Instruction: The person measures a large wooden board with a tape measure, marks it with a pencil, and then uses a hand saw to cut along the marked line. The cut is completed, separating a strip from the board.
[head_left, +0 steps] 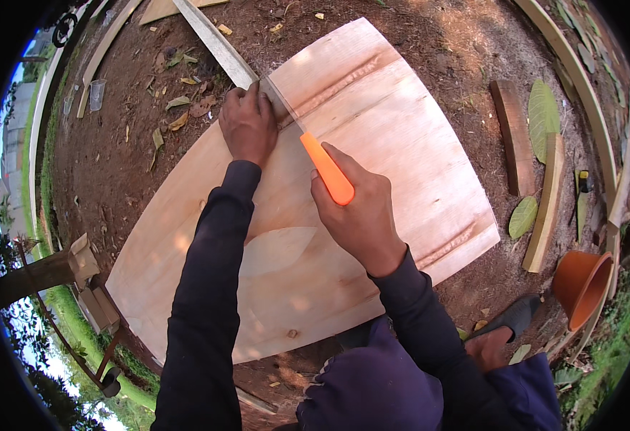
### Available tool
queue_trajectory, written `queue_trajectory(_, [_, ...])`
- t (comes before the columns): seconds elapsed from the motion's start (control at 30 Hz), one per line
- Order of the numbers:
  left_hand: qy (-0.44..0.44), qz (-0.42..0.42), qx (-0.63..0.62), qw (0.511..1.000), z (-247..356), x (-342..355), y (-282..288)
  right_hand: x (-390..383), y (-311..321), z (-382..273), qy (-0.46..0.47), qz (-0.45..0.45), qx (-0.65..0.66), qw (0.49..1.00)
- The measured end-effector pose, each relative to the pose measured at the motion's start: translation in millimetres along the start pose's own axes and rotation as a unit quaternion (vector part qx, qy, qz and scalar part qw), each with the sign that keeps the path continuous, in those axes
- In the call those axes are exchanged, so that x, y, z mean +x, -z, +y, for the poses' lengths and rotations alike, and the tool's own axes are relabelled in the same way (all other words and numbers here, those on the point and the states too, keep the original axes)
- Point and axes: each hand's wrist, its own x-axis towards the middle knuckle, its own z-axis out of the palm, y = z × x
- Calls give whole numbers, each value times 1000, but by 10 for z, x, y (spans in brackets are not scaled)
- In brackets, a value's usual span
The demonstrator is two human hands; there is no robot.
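Note:
A large sheet of light wood with curved-looking edges lies before me. My right hand is closed around the bright orange handle of a tool. Its narrow metal blade runs up and left along the sheet, close to my left hand. Whether it is a saw or a knife I cannot tell. My left hand rests on the sheet's far left edge, fingers curled down over a long, straight pale-grey strip. That strip reaches from under the fingers out past the sheet; its near end is partly hidden.
Bare soil with dry leaves surrounds the sheet. At the right lie a dark wood block, a pale wood offcut and an orange-brown bucket. A sandalled foot stands near the bucket. A clear cup lies far left.

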Motion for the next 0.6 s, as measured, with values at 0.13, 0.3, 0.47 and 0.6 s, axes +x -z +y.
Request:
queue_trajectory(0.13, [10, -3, 0, 1000, -28, -57, 24, -821, 480, -60, -46, -29, -2, 999])
queue_trajectory(0.3, [2, -2, 8, 1000, -11, -115, -20, -1026, 515, -75, -40, -21, -23, 999])
queue_trajectory(0.47, [13, 3, -14, 1000, -52, -51, 66, -315, -7, 78, 11, -3, -9, 1000])
queue_trajectory(0.6, [41, 47, -132, 989, 184, -387, 340, -307, -49, 164, 8, 33, 39, 999])
